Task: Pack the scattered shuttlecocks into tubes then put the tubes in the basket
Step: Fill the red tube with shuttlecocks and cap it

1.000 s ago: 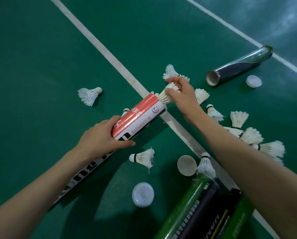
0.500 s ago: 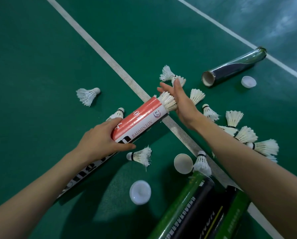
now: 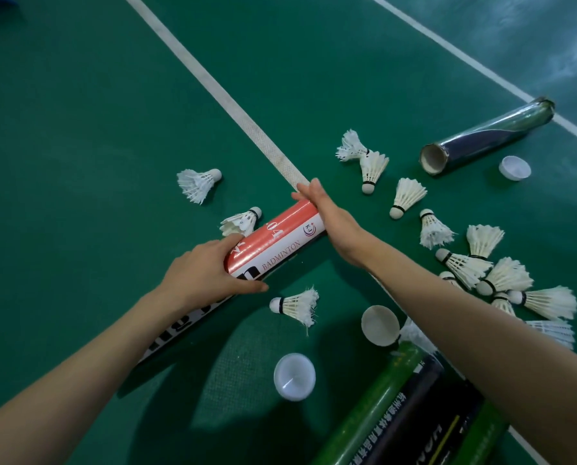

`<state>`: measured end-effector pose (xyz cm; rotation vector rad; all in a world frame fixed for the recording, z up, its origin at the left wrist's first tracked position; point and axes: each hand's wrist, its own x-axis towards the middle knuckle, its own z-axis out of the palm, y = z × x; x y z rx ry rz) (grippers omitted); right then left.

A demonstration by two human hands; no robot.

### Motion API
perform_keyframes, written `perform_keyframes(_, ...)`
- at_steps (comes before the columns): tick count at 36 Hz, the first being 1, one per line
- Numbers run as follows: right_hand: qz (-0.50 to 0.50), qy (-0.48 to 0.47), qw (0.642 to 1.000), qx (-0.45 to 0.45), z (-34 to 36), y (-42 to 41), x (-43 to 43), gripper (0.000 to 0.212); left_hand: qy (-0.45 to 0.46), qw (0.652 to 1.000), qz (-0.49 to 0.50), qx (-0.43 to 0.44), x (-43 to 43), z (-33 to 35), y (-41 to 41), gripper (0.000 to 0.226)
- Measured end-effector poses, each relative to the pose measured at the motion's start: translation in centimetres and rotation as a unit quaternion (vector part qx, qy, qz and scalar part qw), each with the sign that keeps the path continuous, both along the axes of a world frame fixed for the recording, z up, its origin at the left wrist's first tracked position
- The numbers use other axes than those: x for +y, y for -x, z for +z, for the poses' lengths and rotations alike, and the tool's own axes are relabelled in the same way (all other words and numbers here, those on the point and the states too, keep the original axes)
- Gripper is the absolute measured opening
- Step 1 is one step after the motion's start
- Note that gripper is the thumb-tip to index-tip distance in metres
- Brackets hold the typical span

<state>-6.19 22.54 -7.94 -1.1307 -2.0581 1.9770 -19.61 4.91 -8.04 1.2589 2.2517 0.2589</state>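
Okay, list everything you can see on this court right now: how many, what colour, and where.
red and white tube: one, red, white and black, centre, over the court line.
dark shiny tube: one, dark blue and silver, upper right, near end open.
green and black tubes: at least two, bottom right, side by side.
shuttlecocks: roughly fifteen, white, mostly clustered at right, two left of the red and white tube, one below it.
caps: three, white, one by the dark shiny tube, two lower centre.
court lines: two, white, diagonal on the green floor.
left hand: grips the red and white tube's middle.
right hand: flat against that tube's far end.
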Motion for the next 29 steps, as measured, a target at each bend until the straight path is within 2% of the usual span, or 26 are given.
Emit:
perform_keyframes(3, -0.047, 0.005, 0.999, -0.02, -1.1, 1.9, -0.1, 0.051, 0.009, 1.0, 0.013, 0.018, -0.3, -0.5, 0.7, 0.083)
perform_keyframes(7, -0.119, 0.055, 0.991, -0.016, -2.5, 4.0, 0.1, 0.046, -0.007, 0.997, 0.078, 0.019, -1.0, -0.6, 2.6, 0.081)
perform_keyframes(10, -0.061, -0.058, 0.994, -0.062, -3.8, 4.8, 0.1, 0.037, -0.023, 0.991, 0.13, 0.006, -1.7, -0.2, 4.3, 0.087)
perform_keyframes(12, 0.011, -0.137, 0.988, -0.075, -4.6, 5.2, -0.2, 0.042, -0.021, 0.988, 0.155, 0.006, -2.0, 0.0, 5.3, 0.089)
perform_keyframes(15, 0.145, -0.267, 0.949, -0.087, -5.8, 6.2, -1.0, 0.065, 0.0, 0.986, 0.167, 0.021, -2.5, 0.0, 6.4, 0.089)
perform_keyframes(18, 0.249, -0.339, 0.9, -0.111, -6.5, 7.3, -1.8, 0.082, 0.026, 0.986, 0.159, 0.035, -2.9, -0.4, 6.8, 0.091)
perform_keyframes(21, 0.312, -0.398, 0.853, -0.131, -6.9, 7.6, -2.6, 0.079, 0.032, 0.986, 0.159, 0.03, -3.2, -0.9, 7.0, 0.093)
perform_keyframes(25, 0.302, -0.433, 0.84, -0.122, -6.8, 7.0, -2.5, 0.061, 0.024, 0.985, 0.169, 0.021, -3.3, -1.1, 7.0, 0.09)
perform_keyframes(27, 0.307, -0.472, 0.82, -0.108, -6.9, 6.1, -2.1, 0.052, 0.027, 0.986, 0.162, 0.023, -3.2, -1.2, 6.9, 0.09)
perform_keyframes(29, 0.328, -0.521, 0.782, -0.099, -7.1, 4.7, -1.6, 0.061, 0.032, 0.987, 0.152, 0.029, -3.1, -1.4, 6.7, 0.09)
